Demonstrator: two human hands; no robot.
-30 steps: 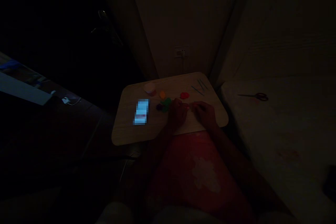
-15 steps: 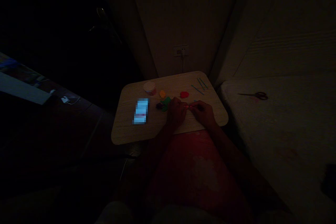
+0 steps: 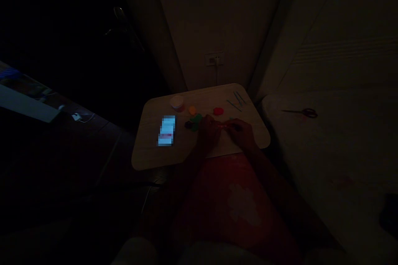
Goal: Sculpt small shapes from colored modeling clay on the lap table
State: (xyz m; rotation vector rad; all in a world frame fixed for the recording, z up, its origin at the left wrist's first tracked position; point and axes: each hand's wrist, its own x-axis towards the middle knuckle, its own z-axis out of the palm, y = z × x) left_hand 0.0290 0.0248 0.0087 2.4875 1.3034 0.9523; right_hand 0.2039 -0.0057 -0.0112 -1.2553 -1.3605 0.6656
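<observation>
My left hand and my right hand meet over the near right part of a small table. Between their fingertips is a small red piece that looks like modelling clay; both hands are closed on it. Its exact shape is too dark to make out. Just beyond lies a red clay lump. Beside my left hand is a green clay piece, partly hidden by the fingers, with a dark lump against it. Farther back sits a yellow-orange lump.
A lit phone lies on the table's left side, near a round tub. Several thin sticks lie at the back right. Scissors rest on the pale surface to the right. A wall socket holds a plug.
My fingers have shifted very slightly around the red piece, and a little more of it shows between them. The picture is a bit dimmer; the other things stay put.
</observation>
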